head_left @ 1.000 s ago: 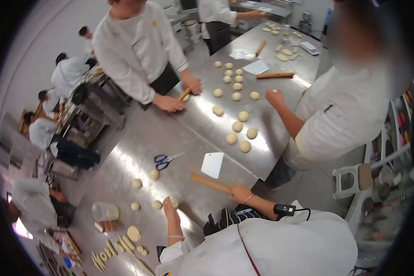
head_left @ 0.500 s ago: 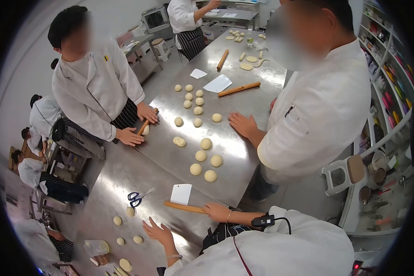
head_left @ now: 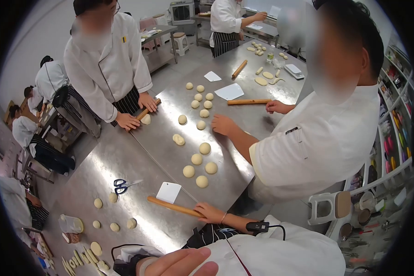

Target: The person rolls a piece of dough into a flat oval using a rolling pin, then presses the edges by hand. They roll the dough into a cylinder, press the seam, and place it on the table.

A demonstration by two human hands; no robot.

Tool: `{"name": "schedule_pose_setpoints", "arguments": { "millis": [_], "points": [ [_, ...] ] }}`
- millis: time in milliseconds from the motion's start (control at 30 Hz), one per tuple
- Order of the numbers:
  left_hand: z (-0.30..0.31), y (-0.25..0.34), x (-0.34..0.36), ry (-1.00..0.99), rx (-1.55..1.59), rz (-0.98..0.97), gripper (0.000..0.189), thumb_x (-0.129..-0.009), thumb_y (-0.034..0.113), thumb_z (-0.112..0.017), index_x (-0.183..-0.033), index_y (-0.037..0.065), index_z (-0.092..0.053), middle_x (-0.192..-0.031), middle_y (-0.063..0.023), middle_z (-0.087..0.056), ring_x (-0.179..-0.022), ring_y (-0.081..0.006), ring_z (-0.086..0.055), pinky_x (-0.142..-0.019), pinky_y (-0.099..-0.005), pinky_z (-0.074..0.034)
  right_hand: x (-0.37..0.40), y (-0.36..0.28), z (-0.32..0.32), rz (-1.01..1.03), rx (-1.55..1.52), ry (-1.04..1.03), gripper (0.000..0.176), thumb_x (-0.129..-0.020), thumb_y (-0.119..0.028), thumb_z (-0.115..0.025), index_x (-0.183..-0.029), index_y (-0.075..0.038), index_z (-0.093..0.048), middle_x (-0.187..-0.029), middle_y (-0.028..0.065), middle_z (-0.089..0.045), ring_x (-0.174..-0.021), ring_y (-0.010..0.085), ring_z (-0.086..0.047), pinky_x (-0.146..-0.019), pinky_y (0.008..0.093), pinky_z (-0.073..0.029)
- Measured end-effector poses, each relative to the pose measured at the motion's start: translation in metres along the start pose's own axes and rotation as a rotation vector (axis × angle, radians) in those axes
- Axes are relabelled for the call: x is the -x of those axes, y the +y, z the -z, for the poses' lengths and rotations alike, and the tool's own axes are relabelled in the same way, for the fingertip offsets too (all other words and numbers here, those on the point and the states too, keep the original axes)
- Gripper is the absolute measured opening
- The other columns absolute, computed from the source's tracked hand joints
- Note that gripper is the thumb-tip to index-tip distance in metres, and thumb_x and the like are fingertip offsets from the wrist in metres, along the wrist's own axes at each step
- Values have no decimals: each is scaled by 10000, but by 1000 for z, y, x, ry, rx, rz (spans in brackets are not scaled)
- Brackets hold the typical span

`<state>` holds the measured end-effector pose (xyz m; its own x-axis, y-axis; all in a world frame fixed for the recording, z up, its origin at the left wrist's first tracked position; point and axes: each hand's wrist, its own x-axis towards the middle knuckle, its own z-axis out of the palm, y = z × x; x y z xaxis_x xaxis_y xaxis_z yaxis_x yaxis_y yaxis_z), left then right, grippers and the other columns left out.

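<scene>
My right hand [head_left: 209, 213] is closed on the near end of a wooden rolling pin [head_left: 175, 206], which lies on the steel table. Just beyond the pin is a white dough scraper [head_left: 168, 192]. My left hand [head_left: 181, 264] is raised close to the camera at the bottom edge, fingers stretched out and holding nothing. On the table to the left lie blue-handled scissors [head_left: 121, 186] and several small dough balls [head_left: 115, 227]. A group of larger dough balls [head_left: 196, 159] sits past the scraper.
Across the table, a person presses a second rolling pin [head_left: 147, 110] over dough. At right, another person has one hand [head_left: 280, 106] at a rolling pin's end and the other [head_left: 225, 125] near dough balls. A plastic tub [head_left: 71, 224] and dough strips [head_left: 80, 258] are at lower left.
My left hand has come up from over the table toward the camera. The view has shifted. The person at right has brought a hand to the far rolling pin.
</scene>
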<state>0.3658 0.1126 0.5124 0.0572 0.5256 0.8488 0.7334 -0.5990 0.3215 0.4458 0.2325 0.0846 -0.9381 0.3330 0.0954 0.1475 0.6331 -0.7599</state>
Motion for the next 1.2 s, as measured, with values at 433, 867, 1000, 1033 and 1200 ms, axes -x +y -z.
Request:
{"name": "schedule_pose_setpoints", "arguments": {
  "millis": [433, 867, 1000, 1033, 1200],
  "points": [
    [23, -71, 37, -122, 80, -13, 308, -692, 20, -644, -999, 2, -657, -898, -106, -672, -714, -294, -653, -636, -342, -517, -4, 7, -6, 19, -87, 14, 483, -792, -181, -723, -1207, -19, -535, -1204, 154, -495, -1108, 331, -517, -960, 387, -435],
    [-8, -185, 392, -390, -881, 1148, 681, -809, 111, -626, -1435, 47, -364, -1531, -256, -215, -1422, -441, -183, -1110, -570, -206, 8, 1, -8, 67, 110, 108, 427, -808, -161, -704, -1182, -23, -549, -1151, 147, -533, -1064, 326, -532, -938, 393, -449],
    [15, -214, 410, -305, -1036, 1122, 627, -844, 158, -613, -1420, 43, -395, -1537, -239, -235, -1447, -417, -152, -1128, -573, -175, 13, 6, -10, 84, 129, 141, 427, -794, -149, -706, -1172, -31, -544, -1129, 142, -531, -1049, 322, -532, -920, 394, -452],
    [20, -223, 418, -393, -1007, 1172, 595, -858, 168, -605, -1405, 36, -413, -1534, -229, -253, -1450, -402, -157, -1134, -575, -161, 14, 7, -11, 76, 125, 146, 427, -794, -149, -706, -1172, -31, -544, -1129, 142, -531, -1049, 322, -532, -920, 394, -452],
    [34, -241, 417, -323, -1057, 1257, 525, -863, 161, -612, -1353, 40, -467, -1479, -187, -358, -1399, -355, -280, -1087, -535, -263, 20, 10, -9, 24, 135, 165, 380, -766, -163, -694, -1090, -33, -545, -1024, 146, -509, -989, 323, -523, -872, 405, -455]
  ]
}}
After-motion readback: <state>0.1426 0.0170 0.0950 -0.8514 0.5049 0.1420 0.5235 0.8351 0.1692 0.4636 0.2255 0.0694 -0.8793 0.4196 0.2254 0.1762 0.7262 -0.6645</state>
